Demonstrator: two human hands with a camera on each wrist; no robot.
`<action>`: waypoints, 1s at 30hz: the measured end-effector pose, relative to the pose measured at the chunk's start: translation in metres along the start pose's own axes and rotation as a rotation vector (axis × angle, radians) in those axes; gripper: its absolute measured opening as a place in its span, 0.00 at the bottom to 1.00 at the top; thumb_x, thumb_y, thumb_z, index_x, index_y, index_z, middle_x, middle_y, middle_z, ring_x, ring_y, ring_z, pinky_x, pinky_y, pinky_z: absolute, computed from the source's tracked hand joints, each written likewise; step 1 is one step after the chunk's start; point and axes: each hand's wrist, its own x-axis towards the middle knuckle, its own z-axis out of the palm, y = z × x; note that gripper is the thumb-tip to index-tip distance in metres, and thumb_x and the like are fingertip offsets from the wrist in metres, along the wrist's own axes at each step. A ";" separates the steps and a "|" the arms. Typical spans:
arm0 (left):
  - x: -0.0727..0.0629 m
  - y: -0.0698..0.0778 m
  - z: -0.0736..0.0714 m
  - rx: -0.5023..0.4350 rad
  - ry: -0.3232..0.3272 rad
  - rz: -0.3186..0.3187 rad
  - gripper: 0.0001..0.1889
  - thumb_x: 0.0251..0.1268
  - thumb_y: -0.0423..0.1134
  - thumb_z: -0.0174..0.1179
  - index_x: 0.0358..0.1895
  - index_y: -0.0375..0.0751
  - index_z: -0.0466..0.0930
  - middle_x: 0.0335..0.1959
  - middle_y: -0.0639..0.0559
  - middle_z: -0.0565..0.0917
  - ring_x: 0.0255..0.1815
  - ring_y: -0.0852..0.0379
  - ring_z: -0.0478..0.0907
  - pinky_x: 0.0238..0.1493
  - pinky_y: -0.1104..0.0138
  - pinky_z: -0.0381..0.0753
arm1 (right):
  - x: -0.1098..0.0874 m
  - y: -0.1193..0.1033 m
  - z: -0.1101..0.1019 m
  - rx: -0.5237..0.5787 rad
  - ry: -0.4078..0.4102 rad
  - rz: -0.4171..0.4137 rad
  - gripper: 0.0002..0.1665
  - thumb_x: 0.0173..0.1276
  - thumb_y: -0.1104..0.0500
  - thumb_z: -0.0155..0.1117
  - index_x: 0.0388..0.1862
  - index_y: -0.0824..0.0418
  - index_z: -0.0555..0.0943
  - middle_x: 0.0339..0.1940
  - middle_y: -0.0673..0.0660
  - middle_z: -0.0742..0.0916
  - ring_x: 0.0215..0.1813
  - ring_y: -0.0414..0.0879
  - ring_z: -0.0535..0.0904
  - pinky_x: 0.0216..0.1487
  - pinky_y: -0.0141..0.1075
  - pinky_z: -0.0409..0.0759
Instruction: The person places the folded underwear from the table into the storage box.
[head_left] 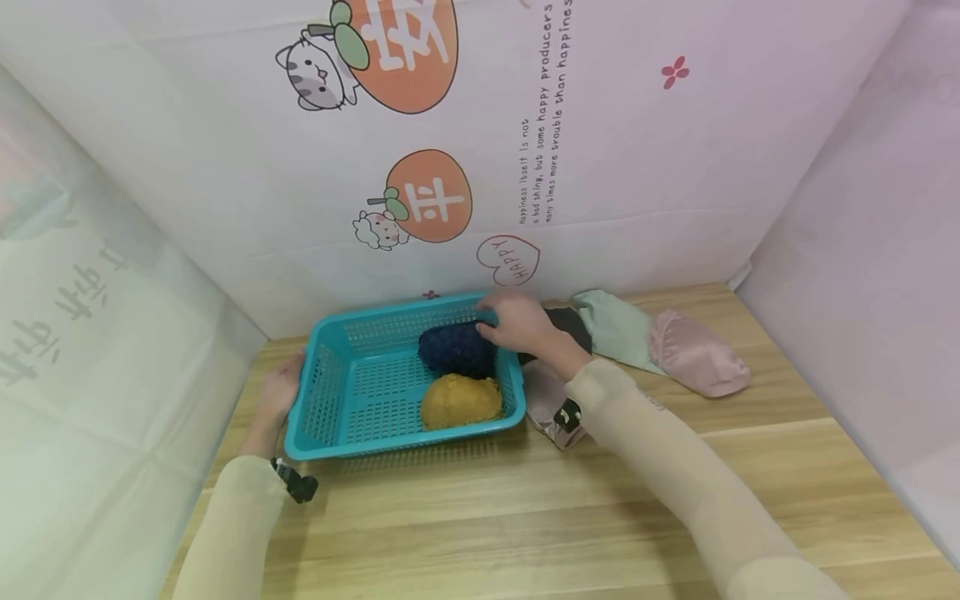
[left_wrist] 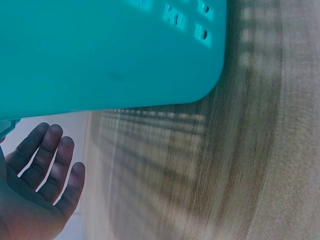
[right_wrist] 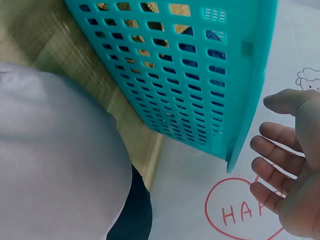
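A blue plastic basket (head_left: 390, 450) with perforated walls sits on the wooden table. Inside, toward its right end, lie a dark blue textured cloth bundle (head_left: 453, 348) and a mustard-yellow cloth bundle (head_left: 459, 402). At the left rim is my left hand (head_left: 279, 390); the left wrist view shows its fingers loosely extended beside the basket wall (left_wrist: 125, 60). My right hand (head_left: 517, 321) hovers over the basket's far right corner, near the dark blue bundle. In the right wrist view, that hand (right_wrist: 295, 160) has its fingers spread and slightly bent, holding nothing.
Right of the basket lie a black cloth (head_left: 572, 325), a mint-green cloth (head_left: 617, 327), a pink satiny bundle (head_left: 697, 354) and a greyish-pink cloth (head_left: 546, 400), partly behind the right forearm. Printed white sheeting (head_left: 615, 150) stands behind the wooden table (head_left: 420, 533) and at both sides.
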 end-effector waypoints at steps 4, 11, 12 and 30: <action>0.000 -0.002 0.000 -0.001 -0.001 0.007 0.49 0.71 0.74 0.23 0.78 0.37 0.54 0.76 0.30 0.62 0.75 0.29 0.61 0.71 0.38 0.64 | -0.001 0.004 -0.002 0.033 0.016 0.008 0.21 0.69 0.49 0.67 0.57 0.56 0.84 0.55 0.53 0.88 0.57 0.49 0.83 0.58 0.46 0.82; 0.000 -0.002 0.000 0.006 0.029 0.024 0.49 0.71 0.74 0.24 0.73 0.35 0.65 0.50 0.36 0.79 0.43 0.50 0.77 0.41 0.64 0.75 | -0.004 0.009 -0.005 0.053 0.017 0.028 0.22 0.69 0.49 0.67 0.58 0.56 0.83 0.55 0.54 0.88 0.57 0.49 0.83 0.57 0.47 0.82; 0.000 -0.002 0.000 0.004 0.031 0.025 0.49 0.71 0.74 0.24 0.73 0.35 0.66 0.48 0.38 0.78 0.41 0.52 0.76 0.40 0.66 0.74 | -0.004 0.009 -0.006 0.058 0.016 0.029 0.22 0.69 0.49 0.67 0.59 0.56 0.83 0.56 0.55 0.88 0.57 0.50 0.83 0.57 0.47 0.82; 0.000 0.000 0.000 -0.016 0.009 -0.003 0.50 0.69 0.76 0.24 0.77 0.37 0.58 0.67 0.31 0.72 0.63 0.37 0.73 0.54 0.53 0.75 | -0.015 0.013 -0.020 0.083 0.030 0.034 0.23 0.70 0.50 0.66 0.60 0.57 0.81 0.54 0.56 0.88 0.54 0.49 0.85 0.55 0.47 0.83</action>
